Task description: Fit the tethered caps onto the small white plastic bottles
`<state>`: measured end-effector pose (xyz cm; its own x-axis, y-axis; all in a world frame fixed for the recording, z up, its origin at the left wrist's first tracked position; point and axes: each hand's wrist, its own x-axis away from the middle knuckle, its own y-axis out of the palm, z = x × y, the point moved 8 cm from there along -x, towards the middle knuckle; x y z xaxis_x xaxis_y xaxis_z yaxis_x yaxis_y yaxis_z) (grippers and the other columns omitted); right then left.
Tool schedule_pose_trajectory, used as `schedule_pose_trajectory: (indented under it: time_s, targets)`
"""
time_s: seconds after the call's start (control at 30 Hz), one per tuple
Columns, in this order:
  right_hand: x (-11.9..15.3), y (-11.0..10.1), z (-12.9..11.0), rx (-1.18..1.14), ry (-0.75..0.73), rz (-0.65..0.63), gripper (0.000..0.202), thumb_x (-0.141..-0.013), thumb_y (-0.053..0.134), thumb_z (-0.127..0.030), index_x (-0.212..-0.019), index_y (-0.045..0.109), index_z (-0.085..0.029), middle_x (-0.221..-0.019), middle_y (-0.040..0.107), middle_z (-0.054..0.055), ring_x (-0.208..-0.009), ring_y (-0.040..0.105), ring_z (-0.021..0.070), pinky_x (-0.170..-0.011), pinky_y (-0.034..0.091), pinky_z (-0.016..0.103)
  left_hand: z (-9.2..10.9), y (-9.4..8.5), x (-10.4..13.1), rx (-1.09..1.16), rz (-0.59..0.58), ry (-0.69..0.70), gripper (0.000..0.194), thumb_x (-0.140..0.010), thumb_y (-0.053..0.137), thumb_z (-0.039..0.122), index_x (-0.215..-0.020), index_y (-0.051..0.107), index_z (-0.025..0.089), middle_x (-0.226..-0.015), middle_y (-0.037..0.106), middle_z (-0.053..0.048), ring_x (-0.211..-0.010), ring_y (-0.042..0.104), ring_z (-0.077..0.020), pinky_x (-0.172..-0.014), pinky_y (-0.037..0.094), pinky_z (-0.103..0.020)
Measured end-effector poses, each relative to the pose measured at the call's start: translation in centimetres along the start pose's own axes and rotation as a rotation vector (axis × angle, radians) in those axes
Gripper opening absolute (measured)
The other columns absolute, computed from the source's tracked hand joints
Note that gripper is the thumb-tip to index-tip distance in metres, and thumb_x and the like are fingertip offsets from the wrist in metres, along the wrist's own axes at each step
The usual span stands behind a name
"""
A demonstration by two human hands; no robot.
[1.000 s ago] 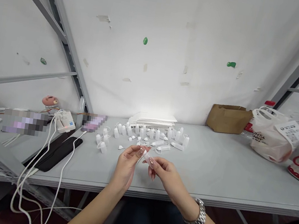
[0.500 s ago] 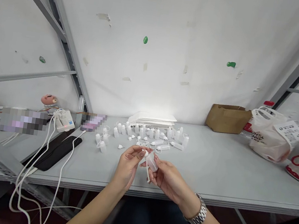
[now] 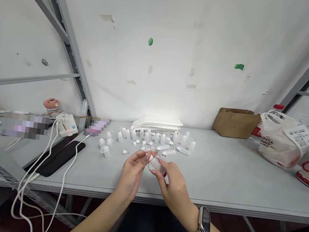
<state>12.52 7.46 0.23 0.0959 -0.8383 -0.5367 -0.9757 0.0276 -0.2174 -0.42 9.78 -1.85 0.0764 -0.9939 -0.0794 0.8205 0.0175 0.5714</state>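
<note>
Head view: holding a small bottle (image 3: 158,165) above the table (image 3: 215,175), toward the front.
Pinching its top (image 3: 151,157) with the fingers of the left hand (image 3: 131,170), clamping its body with those of the right hand (image 3: 176,184), rolled knuckles-up since half a second ago: probably mid-twist.

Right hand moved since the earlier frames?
Yes: the right hand has rolled palm-down, its watch face now showing; against the table's front edge it has barely shifted.

bottle (image 3: 157,165) in right hand (image 3: 176,183): kinda milky white | tabletop (image 3: 221,176) below hand: plain grey | box (image 3: 234,124) beyond hand: just brown
</note>
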Motion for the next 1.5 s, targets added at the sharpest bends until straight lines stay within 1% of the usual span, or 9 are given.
schedule_pose_trajectory:
  time_s: [0.1, 0.23, 0.3, 0.63, 0.87, 1.07, 1.2, 1.4, 1.5]
  targets:
    - [-0.2, 0.3, 1.0, -0.192, 0.208, -0.062, 0.025, -0.079, 0.059, -0.04, -0.091, 0.064, -0.018, -0.066, 0.054, 0.002, -0.061, 0.045, 0.0148, -0.065, 0.039, 0.031, 0.3, 0.1, 0.1, 0.011, -0.01, 0.016, 0.012, -0.064, 0.074, 0.025, -0.067, 0.065, 0.018, -0.078, 0.07, -0.001, -0.095, 0.062, -0.0201, -0.09, 0.04, -0.033]
    - [1.0, 3.7, 2.1, -0.835, 0.747, -0.412, 0.032, -0.079, 0.058, -0.044, -0.077, 0.062, -0.013, -0.048, 0.035, -0.007, -0.044, 0.024, 0.0057, -0.054, 0.034, 0.024, 0.3, 0.9, -0.1, -0.006, -0.141, 0.006, 0.013, -0.064, 0.074, 0.025, -0.067, 0.064, 0.018, -0.075, 0.07, -0.002, -0.091, 0.064, -0.0218, -0.085, 0.042, -0.034]
    - [1.3, 4.2, 2.1, -1.009, 0.853, -0.448, 0.029, -0.078, 0.061, -0.04, -0.077, 0.061, -0.012, -0.047, 0.033, -0.008, -0.044, 0.021, 0.0045, -0.053, 0.034, 0.022, 0.2, 0.9, -0.2, -0.034, -0.15, 0.009, 0.012, -0.064, 0.074, 0.025, -0.068, 0.066, 0.018, -0.076, 0.07, -0.003, -0.087, 0.064, -0.021, -0.08, 0.044, -0.032]
    - [-0.1, 2.1, 2.5, -0.668, 0.599, -0.169, 0.034, -0.066, 0.072, -0.043, -0.079, 0.055, -0.016, -0.059, 0.057, -0.003, -0.053, 0.048, 0.0088, -0.057, 0.036, 0.024, -0.5, -1.0, -1.0, 0.041, 0.033, 0.008, 0.012, -0.061, 0.076, 0.023, -0.065, 0.067, 0.017, -0.079, 0.072, -0.003, -0.087, 0.063, -0.0168, -0.089, 0.039, -0.033]
    - [0.8, 3.7, 3.1, -0.8, 0.743, -0.306, 0.048, -0.08, 0.048, -0.057, -0.064, 0.058, -0.012, -0.039, 0.044, -0.005, -0.036, 0.032, 0.0053, -0.047, 0.031, 0.024, 0.1, 0.2, -0.5, -0.085, -0.085, 0.04, 0.01, -0.066, 0.072, 0.024, -0.072, 0.067, 0.017, -0.083, 0.072, -0.005, -0.094, 0.062, -0.0201, -0.091, 0.038, -0.035]
    - [-0.3, 1.8, 3.5, -0.417, 0.442, -0.09, 0.041, -0.071, 0.064, -0.047, -0.098, 0.054, -0.018, -0.064, 0.057, -0.002, -0.059, 0.052, 0.0133, -0.058, 0.041, 0.027, -0.6, -0.8, -1.0, -0.081, -0.008, 0.005, 0.011, -0.067, 0.072, 0.026, -0.072, 0.067, 0.017, -0.085, 0.071, -0.005, -0.093, 0.061, -0.0186, -0.09, 0.038, -0.033]
    - [-0.3, 0.7, 3.2, -0.182, 0.311, 0.002, 0.027, -0.072, 0.067, -0.039, -0.087, 0.056, -0.019, -0.076, 0.06, 0.001, -0.069, 0.051, 0.0147, -0.067, 0.04, 0.028, -0.8, -0.9, -0.9, -0.053, -0.007, -0.016, 0.011, -0.066, 0.072, 0.025, -0.071, 0.066, 0.017, -0.086, 0.071, -0.005, -0.093, 0.061, -0.0183, -0.088, 0.039, -0.032]
    - [0.5, 3.2, 3.8, -0.614, 0.684, -0.33, 0.043, -0.078, 0.05, -0.056, -0.066, 0.058, -0.015, -0.043, 0.042, -0.006, -0.04, 0.033, 0.0075, -0.051, 0.034, 0.026, -0.6, -0.1, -0.9, -0.113, -0.084, 0.013, 0.01, -0.066, 0.072, 0.024, -0.071, 0.066, 0.017, -0.081, 0.072, -0.005, -0.089, 0.062, -0.0184, -0.088, 0.039, -0.032]
    - [0.1, 3.1, 3.7, -0.594, 0.658, -0.335, 0.043, -0.076, 0.053, -0.057, -0.071, 0.06, -0.014, -0.048, 0.047, -0.004, -0.044, 0.04, 0.0086, -0.052, 0.035, 0.026, -0.5, -0.5, -0.9, -0.162, -0.046, 0.038, 0.011, -0.067, 0.071, 0.026, -0.073, 0.067, 0.017, -0.083, 0.072, -0.005, -0.089, 0.062, -0.0187, -0.088, 0.039, -0.032]
